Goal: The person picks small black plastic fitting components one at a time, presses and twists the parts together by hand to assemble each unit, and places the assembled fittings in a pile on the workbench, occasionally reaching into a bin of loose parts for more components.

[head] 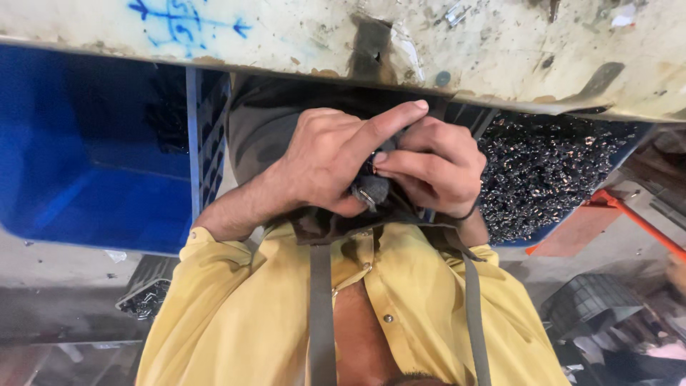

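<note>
While left hand (321,161) and right hand (436,168) pinch small dark metal part (371,187) (edges hidden), blue crate (93,186) sits nearby.

1. The shirt (236,314) is plain yellow.
2. The straps (321,314) over it are grey.
3. The empty bin (93,157) is bright blue.
4. The small metal parts (550,171) are dark and glinting.
5. The counter (500,50) is stained off-white with blue scribbles.
6. The bar (643,221) is orange.

Table edge (500,78) overhead, blue bin (93,179) beside: little room.
</note>
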